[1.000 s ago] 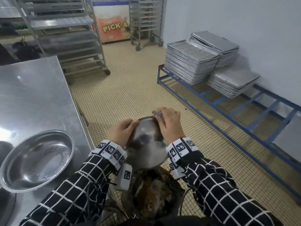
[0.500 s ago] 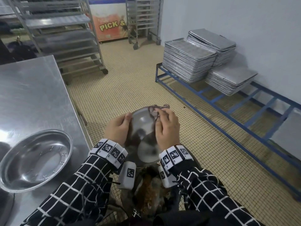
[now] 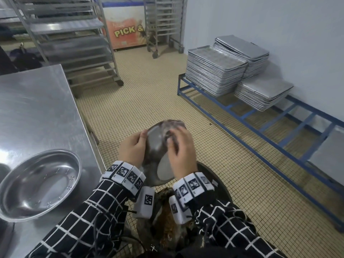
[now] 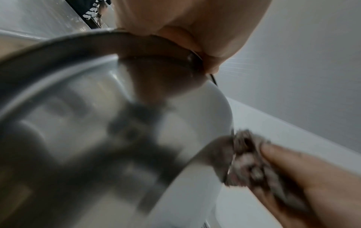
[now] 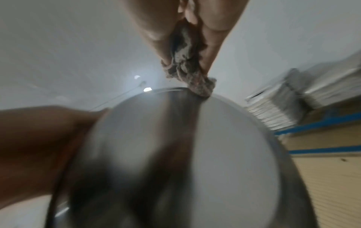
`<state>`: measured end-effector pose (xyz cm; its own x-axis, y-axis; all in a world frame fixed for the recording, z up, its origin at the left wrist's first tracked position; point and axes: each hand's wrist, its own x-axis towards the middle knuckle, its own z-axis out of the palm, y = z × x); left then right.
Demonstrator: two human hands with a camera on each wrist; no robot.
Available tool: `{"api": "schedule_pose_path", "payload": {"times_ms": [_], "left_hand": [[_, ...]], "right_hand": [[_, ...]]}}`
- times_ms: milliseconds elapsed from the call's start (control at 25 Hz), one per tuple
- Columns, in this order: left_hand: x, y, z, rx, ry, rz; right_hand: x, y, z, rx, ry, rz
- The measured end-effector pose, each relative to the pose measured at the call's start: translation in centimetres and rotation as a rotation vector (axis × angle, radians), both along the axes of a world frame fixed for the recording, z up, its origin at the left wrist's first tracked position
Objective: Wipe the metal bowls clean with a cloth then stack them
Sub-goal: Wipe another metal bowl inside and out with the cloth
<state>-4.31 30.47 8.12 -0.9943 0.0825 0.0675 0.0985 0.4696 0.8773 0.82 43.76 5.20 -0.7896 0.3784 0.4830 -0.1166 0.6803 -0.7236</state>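
I hold a metal bowl (image 3: 158,146) tilted, its outer side toward me, above a dark bin. My left hand (image 3: 133,149) grips its left rim (image 4: 175,50). My right hand (image 3: 181,151) pinches a grey-brown cloth (image 3: 172,125) against the bowl's far edge; the cloth (image 5: 187,74) shows bunched between the fingers, and the cloth (image 4: 250,162) meets the rim in the left wrist view. The bowl's outer wall (image 5: 175,154) fills the right wrist view. A second, larger metal bowl (image 3: 40,183) sits upright on the steel table.
The steel table (image 3: 37,108) runs along my left. A dark bin (image 3: 219,183) with brown waste stands below my hands. Stacks of baking trays (image 3: 216,69) rest on a blue floor rack (image 3: 260,118) at right. Wheeled tray racks (image 3: 74,43) stand behind.
My right hand with the cloth has slid from the bowl's right rim up and over toward its far edge. The bowl has turned and lifted a little.
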Motion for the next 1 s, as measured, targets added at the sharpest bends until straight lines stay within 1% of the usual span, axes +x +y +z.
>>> {"api": "schedule_pose_path", "payload": {"times_ms": [80, 120, 160, 200, 240, 280, 360, 400, 440, 480, 560, 600, 680, 800, 920, 1000], "left_hand": [[0.1, 0.1, 0.5, 0.010, 0.019, -0.007], [0.2, 0.1, 0.7, 0.005, 0.029, -0.003], [0.1, 0.1, 1.0, -0.003, 0.040, 0.003], [0.1, -0.1, 1.2, -0.009, 0.045, 0.010], [0.1, -0.2, 1.5, -0.011, 0.046, 0.019], [0.1, -0.3, 1.6, -0.014, 0.051, 0.031], [0.0, -0.6, 1.7, -0.012, 0.055, 0.073], [0.0, -0.8, 1.7, 0.005, 0.040, 0.092], [-0.2, -0.9, 1.5, 0.029, 0.021, 0.101], [-0.3, -1.1, 1.3, 0.051, 0.008, 0.106], [-0.4, -1.5, 0.5, 0.083, -0.009, 0.111], [-0.5, -1.7, 0.1, 0.101, -0.010, 0.113], [-0.5, -2.0, -1.0, 0.097, -0.011, 0.100], [-0.6, -2.1, -2.0, 0.020, -0.029, -0.009], [-0.5, -1.6, -2.1, -0.030, 0.000, -0.177], [-0.4, -1.1, -1.7, -0.104, 0.011, -0.255]], "right_hand": [[-0.4, -1.7, -0.3, 0.281, -0.014, 0.069], [-0.9, -1.6, -0.3, 0.345, -0.026, 0.054], [-1.5, -1.3, -0.1, 0.346, -0.042, 0.012], [-2.0, -0.9, 0.0, 0.292, -0.061, -0.042], [-2.4, -0.3, 0.2, 0.184, -0.083, -0.096], [-2.7, 0.4, 0.2, 0.033, -0.123, -0.143], [-2.7, 1.8, -0.2, -0.338, -0.259, -0.214], [-2.5, 2.5, -0.7, -0.506, -0.304, -0.223], [-2.1, 3.1, -1.3, -0.626, -0.311, -0.228], [-1.8, 3.7, -1.9, -0.689, -0.301, -0.230], [-1.4, 4.7, -2.4, -0.718, -0.305, -0.219], [-1.2, 5.2, -2.4, -0.695, -0.313, -0.209], [-1.0, 6.0, -2.2, -0.586, -0.296, -0.184], [-1.1, 6.9, -1.6, -0.350, -0.252, -0.149], [-1.6, 6.5, -0.3, -0.035, -0.327, -0.011], [-1.8, 5.7, 0.6, 0.133, -0.325, 0.121]]}}
